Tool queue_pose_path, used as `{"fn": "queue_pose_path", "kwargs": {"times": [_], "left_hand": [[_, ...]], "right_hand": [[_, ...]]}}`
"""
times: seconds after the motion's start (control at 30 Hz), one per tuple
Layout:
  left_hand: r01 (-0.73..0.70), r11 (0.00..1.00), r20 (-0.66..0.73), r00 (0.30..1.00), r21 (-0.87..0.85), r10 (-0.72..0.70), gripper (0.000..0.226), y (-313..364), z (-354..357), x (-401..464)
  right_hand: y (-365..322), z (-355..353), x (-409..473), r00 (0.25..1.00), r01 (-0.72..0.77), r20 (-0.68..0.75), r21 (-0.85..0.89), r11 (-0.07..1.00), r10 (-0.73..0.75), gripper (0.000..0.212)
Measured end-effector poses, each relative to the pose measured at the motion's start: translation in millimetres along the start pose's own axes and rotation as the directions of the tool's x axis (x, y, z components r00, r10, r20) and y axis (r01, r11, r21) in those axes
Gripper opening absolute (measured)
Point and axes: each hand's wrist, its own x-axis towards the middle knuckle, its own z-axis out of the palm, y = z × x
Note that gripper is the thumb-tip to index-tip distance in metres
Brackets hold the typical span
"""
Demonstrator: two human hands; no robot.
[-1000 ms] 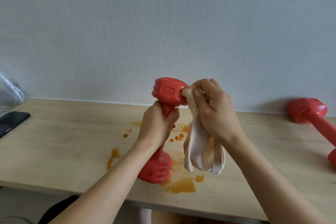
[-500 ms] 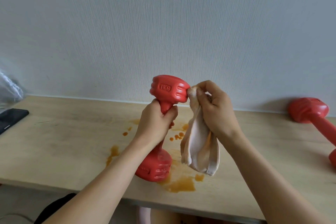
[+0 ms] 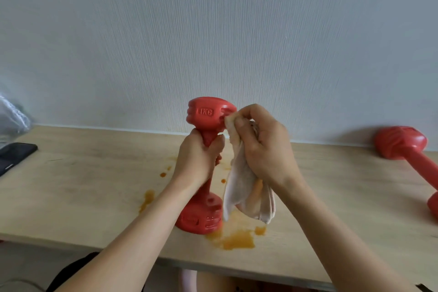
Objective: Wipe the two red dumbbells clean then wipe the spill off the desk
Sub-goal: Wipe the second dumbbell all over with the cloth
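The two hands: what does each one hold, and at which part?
The left hand grips the upright dumbbell by its handle. The right hand pinches the cloth at its top, against the dumbbell's upper head.

Red dumbbells (image 3: 208, 116), orange spill (image 3: 237, 240).

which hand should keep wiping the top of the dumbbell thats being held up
The right hand: it grips the cloth against the upright dumbbell's top, while the left hand holds the handle.
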Motion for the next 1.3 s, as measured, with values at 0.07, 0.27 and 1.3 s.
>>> {"fn": "queue_pose_path", "kwargs": {"times": [0.07, 0.27, 1.3], "left_hand": [[-0.014, 0.999, 0.01, 1.0, 0.05, 0.014, 0.014, 3.2, 0.4, -1.8], [0.004, 1.0, 0.006, 1.0, 0.024, -0.004, 0.011, 0.1, 5.0, -0.5], [-0.04, 0.99, 0.134, 0.989, -0.134, 0.058, 0.024, 5.5, -1.5, -8.0]], "right_hand": [[-4.9, 2.1, 0.7, 0.999, 0.047, -0.002, -0.029, 0.998, -0.047, 0.012], [14.9, -6.7, 4.6, 0.998, -0.055, -0.018, -0.04, 0.998, 0.054, 0.013], [31.4, -2.0, 4.1, 0.996, 0.05, -0.073, 0.058, 0.997, -0.046, 0.016]]}}
